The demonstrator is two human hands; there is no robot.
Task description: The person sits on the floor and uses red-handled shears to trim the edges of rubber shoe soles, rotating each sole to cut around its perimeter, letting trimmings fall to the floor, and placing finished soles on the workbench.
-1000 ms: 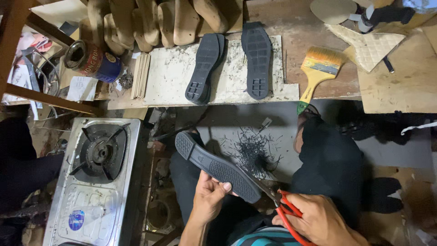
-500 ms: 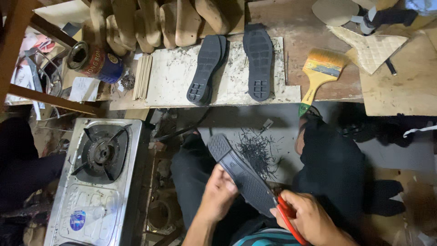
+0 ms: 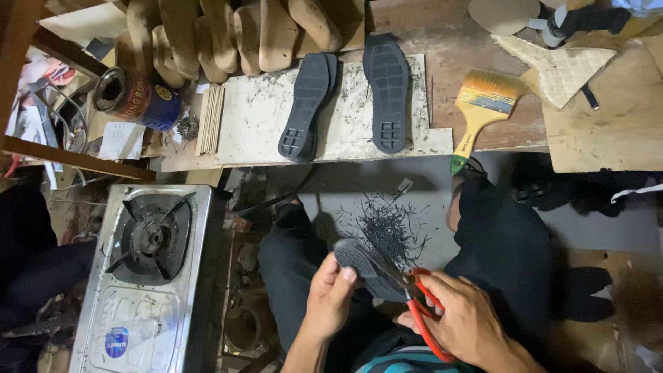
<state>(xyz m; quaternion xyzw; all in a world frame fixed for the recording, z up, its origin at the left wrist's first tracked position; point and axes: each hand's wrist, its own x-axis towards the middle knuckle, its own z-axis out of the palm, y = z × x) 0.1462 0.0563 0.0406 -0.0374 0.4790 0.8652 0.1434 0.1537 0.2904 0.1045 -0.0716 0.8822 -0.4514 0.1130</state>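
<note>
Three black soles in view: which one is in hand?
The sole low in the frame, held by the left hand; the other two soles lie on the speckled board.

- Two shoe soles point(image 3: 345, 97) lie side by side on the worktop point(image 3: 483, 103).
- A brush point(image 3: 483, 110) lies right of them; a tin point(image 3: 135, 100) lies left.
- A stove point(image 3: 148, 276) sits below the tin.
- Scraps point(image 3: 390, 224), maybe on the floor, lie between the knees.

A shoemaking workshop: wooden lasts point(image 3: 276, 34), rubber soles point(image 3: 387, 90), glue brush point(image 3: 483, 103).
</note>
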